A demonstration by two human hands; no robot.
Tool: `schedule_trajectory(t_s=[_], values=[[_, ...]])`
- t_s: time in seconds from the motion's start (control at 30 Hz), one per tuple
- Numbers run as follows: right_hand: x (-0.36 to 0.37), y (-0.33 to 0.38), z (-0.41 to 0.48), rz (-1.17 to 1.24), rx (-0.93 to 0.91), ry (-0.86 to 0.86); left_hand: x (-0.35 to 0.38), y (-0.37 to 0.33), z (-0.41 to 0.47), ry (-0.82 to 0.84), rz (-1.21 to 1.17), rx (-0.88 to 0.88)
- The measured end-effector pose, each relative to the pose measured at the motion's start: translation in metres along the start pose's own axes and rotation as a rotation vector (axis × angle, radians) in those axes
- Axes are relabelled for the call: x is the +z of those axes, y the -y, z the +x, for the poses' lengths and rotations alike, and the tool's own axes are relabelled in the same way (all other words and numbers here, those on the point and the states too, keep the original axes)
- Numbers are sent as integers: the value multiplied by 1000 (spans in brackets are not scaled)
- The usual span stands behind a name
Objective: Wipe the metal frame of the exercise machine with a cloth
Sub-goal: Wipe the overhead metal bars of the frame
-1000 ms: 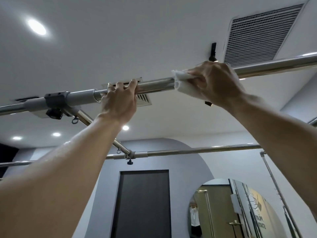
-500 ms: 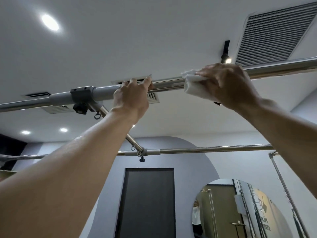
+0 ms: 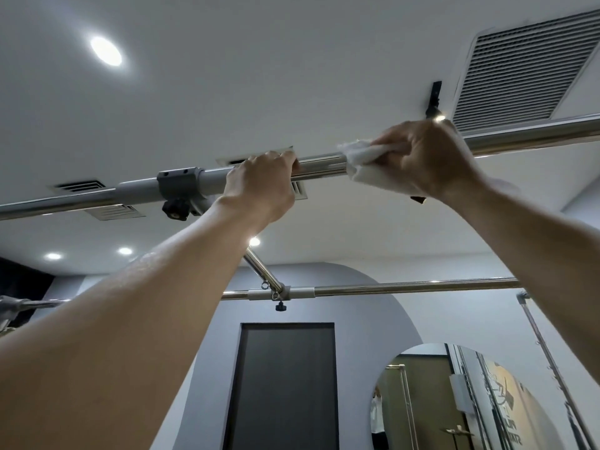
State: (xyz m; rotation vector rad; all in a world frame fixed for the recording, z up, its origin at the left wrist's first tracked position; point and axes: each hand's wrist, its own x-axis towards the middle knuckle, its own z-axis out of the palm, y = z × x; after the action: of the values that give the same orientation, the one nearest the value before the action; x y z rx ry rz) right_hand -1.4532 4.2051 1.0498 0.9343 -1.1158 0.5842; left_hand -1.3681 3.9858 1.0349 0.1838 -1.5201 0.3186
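Observation:
A shiny metal overhead bar [image 3: 319, 165] of the exercise machine runs across the view from lower left to upper right. My left hand [image 3: 259, 186] grips this bar, fingers curled over its top, just right of a grey clamp sleeve [image 3: 181, 185]. To the right, my right hand [image 3: 428, 157] holds a white cloth [image 3: 367, 165] wrapped around the same bar. A short stretch of bare bar shows between the two hands.
A black knob [image 3: 175, 211] hangs under the grey clamp. A diagonal strut [image 3: 263, 274] joins a second horizontal bar [image 3: 406, 289] farther off. A thin upright post [image 3: 548, 358] stands at right. Ceiling vent [image 3: 519, 69], dark door [image 3: 285, 384] and round mirror [image 3: 454, 401] lie beyond.
The view has shifted, so the bar and clamp sit farther right in frame. Both hands stay on the bar, and my right hand with the cloth sits slightly farther from the left hand.

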Motion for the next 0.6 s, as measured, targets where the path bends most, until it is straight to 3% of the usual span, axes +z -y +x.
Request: schedule_trajectory(t_s=[0.13, 0.23, 0.33, 0.5, 0.6], values=[[16, 24, 18, -80, 15, 48, -3, 1, 0, 9, -59, 5], [35, 41, 16, -189, -86, 110, -3, 2, -2, 4, -127, -15], [38, 38, 6, -129, -141, 61, -2, 10, -3, 26, -134, -10], [26, 24, 5, -122, -19, -49, -1, 26, 0, 20, -145, 45], [44, 43, 24, -201, 39, -12, 0, 27, -3, 21, -156, 53]])
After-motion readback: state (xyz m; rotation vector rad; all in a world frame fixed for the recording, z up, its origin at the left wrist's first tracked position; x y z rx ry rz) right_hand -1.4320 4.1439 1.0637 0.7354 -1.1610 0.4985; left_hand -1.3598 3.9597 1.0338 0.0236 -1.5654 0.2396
